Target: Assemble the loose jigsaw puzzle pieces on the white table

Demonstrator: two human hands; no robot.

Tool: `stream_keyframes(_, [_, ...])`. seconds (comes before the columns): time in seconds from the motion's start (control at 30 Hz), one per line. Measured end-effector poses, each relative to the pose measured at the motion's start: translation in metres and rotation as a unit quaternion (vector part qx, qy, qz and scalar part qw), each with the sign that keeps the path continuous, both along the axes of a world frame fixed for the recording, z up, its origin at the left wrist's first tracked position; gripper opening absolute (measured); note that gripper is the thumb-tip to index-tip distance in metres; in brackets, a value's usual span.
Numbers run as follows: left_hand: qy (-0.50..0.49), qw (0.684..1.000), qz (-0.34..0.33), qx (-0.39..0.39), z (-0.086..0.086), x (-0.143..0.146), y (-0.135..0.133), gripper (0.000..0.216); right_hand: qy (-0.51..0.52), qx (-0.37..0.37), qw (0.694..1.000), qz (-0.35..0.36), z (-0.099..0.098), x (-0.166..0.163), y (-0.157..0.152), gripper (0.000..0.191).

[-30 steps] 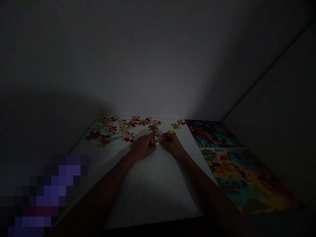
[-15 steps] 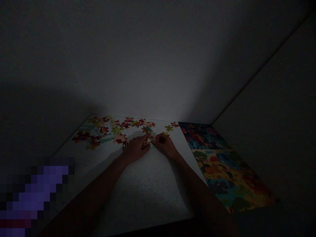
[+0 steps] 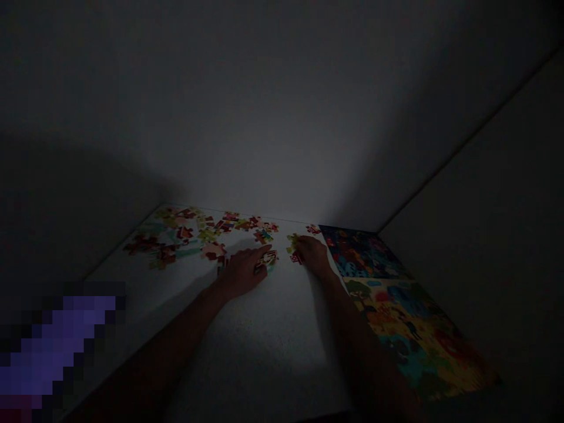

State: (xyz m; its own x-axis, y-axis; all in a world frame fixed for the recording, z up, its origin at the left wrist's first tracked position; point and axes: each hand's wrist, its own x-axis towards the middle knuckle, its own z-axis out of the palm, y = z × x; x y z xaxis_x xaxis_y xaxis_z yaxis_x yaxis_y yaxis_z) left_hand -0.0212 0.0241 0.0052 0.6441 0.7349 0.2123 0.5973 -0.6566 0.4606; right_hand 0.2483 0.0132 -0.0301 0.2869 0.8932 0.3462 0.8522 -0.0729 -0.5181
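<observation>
The scene is very dark. My left hand [image 3: 243,271] lies on the white table [image 3: 264,335] with its fingers stretched toward a small joined cluster of puzzle pieces [image 3: 268,258], touching it. My right hand [image 3: 314,254] rests further right, fingers curled over a yellow-green piece [image 3: 292,241] and a small red piece [image 3: 296,258]. Whether it grips them I cannot make out. Several loose colourful puzzle pieces [image 3: 194,232] are scattered along the far side of the table.
A colourful picture sheet [image 3: 396,305] lies along the table's right side, close to my right hand. Walls close in behind and to the right. A blurred purple patch [image 3: 57,346] sits at lower left.
My hands were together over the small cluster. My right hand has moved away to the right, onto the yellow-green piece. My left hand stays by the cluster.
</observation>
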Motion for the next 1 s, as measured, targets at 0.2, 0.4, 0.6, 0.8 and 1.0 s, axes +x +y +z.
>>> stream_keyframes(0.2, [-0.021,0.999,-0.023,0.009,-0.003,-0.002,0.0,0.057,-0.013,0.01,0.995,-0.096,0.004,0.017,0.015,0.037])
stream_keyframes(0.4, [-0.021,1.0,-0.014,0.006,-0.005,0.0,0.002,0.051,-0.029,-0.029,0.994,-0.098,0.006,0.011,0.015,0.038])
stream_keyframes(0.6, [-0.027,1.0,-0.016,0.003,-0.003,0.0,0.002,0.055,0.021,0.009,0.994,-0.107,0.006,0.02,0.011,0.034])
stream_keyframes(0.8, [-0.02,1.0,-0.012,-0.002,-0.006,-0.001,0.003,0.06,0.079,0.015,0.989,-0.123,0.003,0.029,0.004,0.043])
stream_keyframes(1.0, [-0.009,1.0,0.004,-0.017,-0.005,-0.001,0.003,0.049,0.125,-0.053,0.991,0.005,0.008,0.026,-0.003,0.028])
